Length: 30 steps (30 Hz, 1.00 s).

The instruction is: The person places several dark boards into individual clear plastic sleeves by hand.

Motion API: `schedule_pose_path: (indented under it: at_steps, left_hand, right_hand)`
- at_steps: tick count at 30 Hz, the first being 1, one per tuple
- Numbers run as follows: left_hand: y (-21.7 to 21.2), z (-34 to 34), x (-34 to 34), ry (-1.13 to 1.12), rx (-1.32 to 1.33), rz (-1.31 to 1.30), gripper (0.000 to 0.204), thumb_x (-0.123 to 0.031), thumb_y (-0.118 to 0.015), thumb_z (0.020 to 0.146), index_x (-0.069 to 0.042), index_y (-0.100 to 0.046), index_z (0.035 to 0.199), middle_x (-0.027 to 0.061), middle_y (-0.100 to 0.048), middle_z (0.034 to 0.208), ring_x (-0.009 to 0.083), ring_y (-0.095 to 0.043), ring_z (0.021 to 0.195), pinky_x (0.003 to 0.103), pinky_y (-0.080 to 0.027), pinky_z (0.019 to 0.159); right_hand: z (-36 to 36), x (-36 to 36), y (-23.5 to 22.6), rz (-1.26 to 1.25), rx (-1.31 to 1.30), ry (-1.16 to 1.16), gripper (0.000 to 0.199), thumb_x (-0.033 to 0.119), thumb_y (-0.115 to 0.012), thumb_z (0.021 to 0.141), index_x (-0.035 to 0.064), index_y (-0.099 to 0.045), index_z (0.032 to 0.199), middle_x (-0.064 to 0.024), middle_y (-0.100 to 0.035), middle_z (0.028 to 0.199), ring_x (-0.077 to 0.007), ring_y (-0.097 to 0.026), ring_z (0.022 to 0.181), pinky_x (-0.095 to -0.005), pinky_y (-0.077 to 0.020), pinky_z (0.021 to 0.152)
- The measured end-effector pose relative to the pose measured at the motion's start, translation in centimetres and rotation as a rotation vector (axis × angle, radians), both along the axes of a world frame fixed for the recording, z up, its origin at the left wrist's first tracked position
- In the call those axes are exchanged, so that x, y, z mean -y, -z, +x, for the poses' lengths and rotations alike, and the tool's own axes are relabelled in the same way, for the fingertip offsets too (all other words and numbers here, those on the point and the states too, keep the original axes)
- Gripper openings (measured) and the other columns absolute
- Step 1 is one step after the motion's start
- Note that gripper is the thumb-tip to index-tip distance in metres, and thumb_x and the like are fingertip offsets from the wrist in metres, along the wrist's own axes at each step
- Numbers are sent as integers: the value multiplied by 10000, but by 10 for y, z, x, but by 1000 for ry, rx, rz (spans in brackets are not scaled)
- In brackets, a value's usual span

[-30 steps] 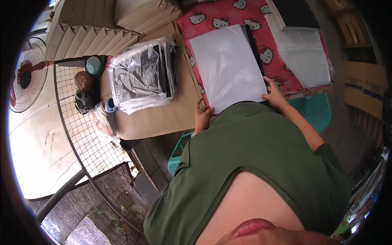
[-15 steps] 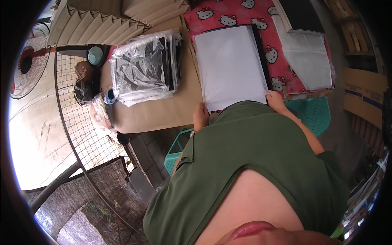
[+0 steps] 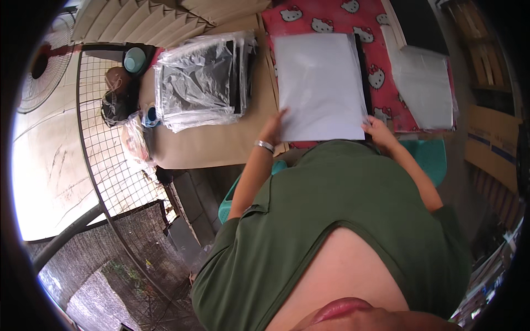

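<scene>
A white rectangular panel (image 3: 320, 88) in a clear plastic sleeve lies in front of me, with a black strip (image 3: 361, 71) along its right side. At its left edge, near the lower corner, my left hand (image 3: 271, 129) is closed on the panel's side, slightly blurred; a silver band circles that wrist. My right hand (image 3: 380, 132) pinches the lower right corner. Left of the panel rests a stack of black flat pieces in clear plastic (image 3: 199, 83), out of reach of both hands as they are now.
Pink patterned cloth (image 3: 301, 17) covers the table's right part, brown paper (image 3: 199, 151) the left. Clear plastic sleeves (image 3: 422, 88) and a black panel (image 3: 417, 25) lie at right. Folded brown cardboard (image 3: 138, 22) stands at the back left. Green chair (image 3: 430, 160), wire mesh (image 3: 99, 132) and fan (image 3: 47, 60) are nearby.
My left hand has moved up along the panel's left edge from its lower corner, and more of that forearm shows. The panel's lower edge now lies smooth; the whole view has shifted slightly.
</scene>
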<state>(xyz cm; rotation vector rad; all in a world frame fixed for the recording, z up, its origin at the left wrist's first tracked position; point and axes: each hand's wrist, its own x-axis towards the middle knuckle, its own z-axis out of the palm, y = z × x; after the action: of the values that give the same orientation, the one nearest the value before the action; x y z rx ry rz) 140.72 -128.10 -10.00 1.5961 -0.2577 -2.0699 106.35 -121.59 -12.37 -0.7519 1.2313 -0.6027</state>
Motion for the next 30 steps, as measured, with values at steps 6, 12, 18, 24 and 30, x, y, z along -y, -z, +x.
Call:
schedule_pose_path:
  at_steps: [6, 12, 18, 24, 30]
  left_hand:
    - [-56, -3, -56, 165, 7, -127, 377, -18, -595, 817, 46, -419, 1145, 159, -547, 1090, 275, -592, 925, 418, -547, 766]
    - [-61, 53, -67, -414, -5, -412, 347, 6, -572, 819, -45, -444, 1137, 89, -561, 1074, 193, -594, 903, 404, -541, 789]
    - [9, 145, 3, -833, 12, -580, 453, -30, -506, 869, 45, -302, 1267, 164, -522, 1132, 274, -544, 1046, 375, -456, 949]
    - [62, 197, 80, -1072, -324, -485, 454, 16, -433, 887, 136, -218, 1268, 246, -453, 1181, 351, -494, 1099, 412, -449, 964]
    - [42, 166, 89, -854, 66, -293, 725, -201, -635, 807, 90, -200, 1309, 253, -373, 1273, 387, -456, 1093, 485, -437, 936]
  right_hand:
    - [-2, -21, 0, -298, -315, -38, 240, 133, -470, 895, -14, -561, 1062, -70, -630, 851, -120, -565, 810, -265, -435, 788]
    - [21, 33, -61, -253, -156, -50, 235, 156, -487, 899, 13, -582, 1059, -28, -602, 722, -82, -544, 662, -250, -457, 667]
    - [-61, 69, -27, -670, -807, 141, 222, 115, -577, 818, 80, -605, 1036, -116, -613, 824, -263, -597, 784, -351, -472, 726]
    - [-134, 43, 21, -534, -1399, 72, 221, 115, -659, 733, 87, -593, 942, -105, -561, 891, -303, -572, 854, -399, -467, 753]
    - [-168, 28, 32, -440, -1336, 39, 209, 164, -665, 715, 116, -572, 896, -84, -539, 890, -283, -543, 905, -422, -446, 739]
